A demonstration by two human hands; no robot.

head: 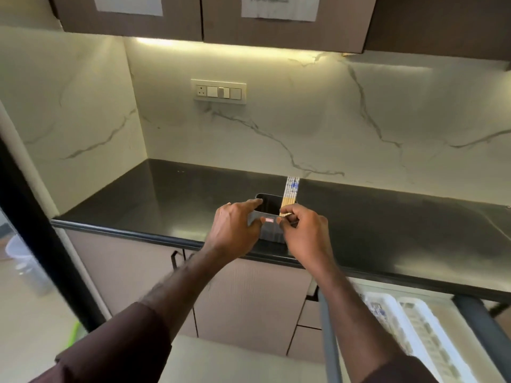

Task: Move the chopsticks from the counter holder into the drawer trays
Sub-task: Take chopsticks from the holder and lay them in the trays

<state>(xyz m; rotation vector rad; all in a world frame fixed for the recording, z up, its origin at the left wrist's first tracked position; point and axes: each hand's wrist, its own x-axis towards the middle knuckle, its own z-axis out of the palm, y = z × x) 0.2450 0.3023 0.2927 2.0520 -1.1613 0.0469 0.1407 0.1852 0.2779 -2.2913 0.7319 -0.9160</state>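
Two bare forearms enter from the bottom of the frame, one lower left, one lower right. Both end in bare hands: left hand [235, 228], right hand [305, 230], near frame centre. No gloves, no rings, no watch or wristband visible on either wrist. Forearm hair visible on the left arm. Sleeves dark brown to maroon, plain cloth, no print or logo seen. Left sleeve [110, 346] pushed up, its cuff sitting partway along the forearm, fabric loosely folded. Right sleeve [398, 369] shows only as a small dark patch at the bottom edge; cuff detail too blurred to read.
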